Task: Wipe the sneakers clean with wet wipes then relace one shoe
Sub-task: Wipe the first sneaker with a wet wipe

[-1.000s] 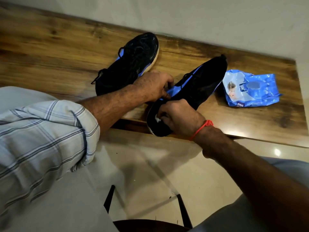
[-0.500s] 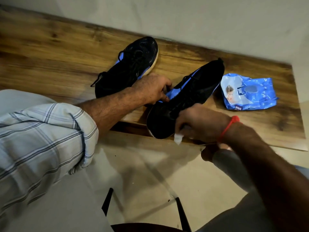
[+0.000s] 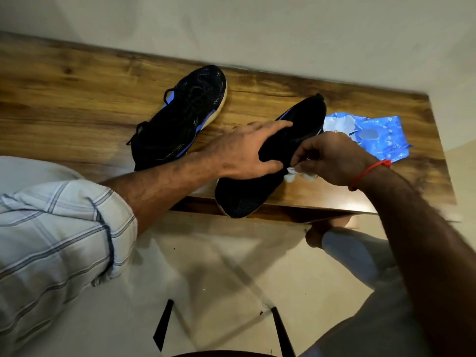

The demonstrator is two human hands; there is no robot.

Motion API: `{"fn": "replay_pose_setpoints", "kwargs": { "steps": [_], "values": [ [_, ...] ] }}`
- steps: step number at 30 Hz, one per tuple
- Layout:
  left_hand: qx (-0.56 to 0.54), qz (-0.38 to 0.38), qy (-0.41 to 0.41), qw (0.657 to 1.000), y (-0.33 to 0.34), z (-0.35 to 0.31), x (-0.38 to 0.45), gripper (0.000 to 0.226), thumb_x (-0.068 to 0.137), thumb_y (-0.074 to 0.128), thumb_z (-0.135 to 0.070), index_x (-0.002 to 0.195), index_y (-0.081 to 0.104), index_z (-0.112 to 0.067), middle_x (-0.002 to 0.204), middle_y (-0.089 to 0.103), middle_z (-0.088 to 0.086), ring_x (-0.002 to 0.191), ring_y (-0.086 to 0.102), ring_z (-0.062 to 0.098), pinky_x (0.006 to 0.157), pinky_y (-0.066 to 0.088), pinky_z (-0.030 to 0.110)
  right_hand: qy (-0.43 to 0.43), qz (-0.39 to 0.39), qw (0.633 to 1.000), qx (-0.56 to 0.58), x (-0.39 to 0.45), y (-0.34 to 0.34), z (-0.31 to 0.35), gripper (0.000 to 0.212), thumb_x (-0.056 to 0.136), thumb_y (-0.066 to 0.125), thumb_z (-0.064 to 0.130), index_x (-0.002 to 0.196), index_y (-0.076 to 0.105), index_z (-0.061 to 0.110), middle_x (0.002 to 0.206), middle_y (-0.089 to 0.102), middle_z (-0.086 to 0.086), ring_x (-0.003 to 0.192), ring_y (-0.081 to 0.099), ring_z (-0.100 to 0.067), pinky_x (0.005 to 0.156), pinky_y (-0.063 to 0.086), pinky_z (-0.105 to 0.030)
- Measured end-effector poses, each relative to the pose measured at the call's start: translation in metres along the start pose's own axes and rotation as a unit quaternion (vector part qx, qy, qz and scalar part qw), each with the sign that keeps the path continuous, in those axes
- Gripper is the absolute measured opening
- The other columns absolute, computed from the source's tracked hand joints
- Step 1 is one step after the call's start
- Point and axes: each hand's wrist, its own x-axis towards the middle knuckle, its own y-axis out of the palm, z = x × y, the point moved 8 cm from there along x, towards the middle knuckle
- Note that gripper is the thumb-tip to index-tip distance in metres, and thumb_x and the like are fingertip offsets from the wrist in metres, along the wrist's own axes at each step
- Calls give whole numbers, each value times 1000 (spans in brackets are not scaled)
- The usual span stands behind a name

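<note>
Two black sneakers with blue trim lie on a wooden table (image 3: 77, 104). The right sneaker (image 3: 247, 197) lies on its side with its toe past the table's front edge. My left hand (image 3: 247, 150) grips its middle, fingers spread over the upper and thumb underneath. My right hand (image 3: 332, 161) pinches a crumpled white wet wipe (image 3: 296, 173) against the sneaker's right side. The left sneaker (image 3: 185, 117) stands upright and laced, apart from both hands.
A blue pack of wet wipes (image 3: 378, 135) lies on the table to the right of the held sneaker, partly behind my right hand. The wall runs close behind the table. Below the front edge are a shiny floor and dark chair legs (image 3: 162, 325).
My left hand has shifted from the sneaker's tongue to a wider grip over its middle. My right hand has moved with the wipe from the toe up along the sneaker's right side.
</note>
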Motion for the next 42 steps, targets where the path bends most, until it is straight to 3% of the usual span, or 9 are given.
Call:
{"fn": "replay_pose_setpoints", "kwargs": {
  "steps": [6,9,13,19,24,27,33,36,42],
  "values": [
    [56,-98,-33,993,-14,0,-3,70,83,70,-59,140,34,-40,114,67,-3,88,61,18,69,46,33,-6,-48,998,35,3,-2,1,13,85,76,13,88,72,25,76,66,14,70,62,3,69,48,-16],
    [-49,-109,-83,989,-21,8,-1,61,84,71,-41,136,38,-39,123,67,-5,92,66,18,76,58,38,-12,-85,992,95,6,-7,4,13,86,75,13,88,71,26,78,68,13,66,63,3,67,49,-12],
    [-246,-120,-194,942,-31,43,4,56,80,65,-37,133,48,-38,118,64,-12,105,63,13,97,52,38,-12,-197,960,197,9,-21,-2,12,86,75,13,93,74,22,83,72,1,79,69,-18,77,57,-32],
    [-340,-117,-222,906,-23,60,4,42,93,60,-25,132,49,-36,99,63,-11,99,63,14,84,52,33,-107,-270,951,106,3,-11,39,12,85,69,15,94,77,18,87,71,4,77,62,-6,77,54,-33],
    [-309,-123,-220,917,-21,61,7,46,80,60,-41,125,53,-45,101,70,-5,96,67,17,92,56,40,-274,-206,938,52,-23,12,105,8,85,70,11,92,75,12,89,69,0,78,53,0,80,42,-10],
    [-280,-116,-190,934,-19,53,9,45,89,61,-31,133,52,-35,94,68,-5,86,65,16,86,55,38,-347,-157,924,32,-39,36,133,10,84,70,5,92,75,6,92,69,-7,85,59,-11,83,39,-9],
    [-269,-117,-165,942,-23,50,9,41,98,58,-18,136,50,-29,88,66,-11,62,58,-7,60,44,17,-255,-203,945,-2,-13,-1,85,13,80,69,5,92,75,7,90,70,-6,78,60,-9,78,46,-20],
    [-260,-128,-155,944,-23,49,7,40,97,61,-18,134,51,-27,84,67,-10,63,60,-2,64,49,23,-226,-229,947,14,-13,-6,73,12,80,71,8,91,76,10,86,69,-1,75,51,1,73,49,-22],
    [-273,-107,-154,944,-21,45,4,43,98,61,-18,137,47,-27,100,70,-2,91,72,25,85,58,47,-349,-147,926,5,-34,34,131,8,84,68,3,91,72,2,91,67,-11,83,63,-21,79,45,-22]
  ]
}}
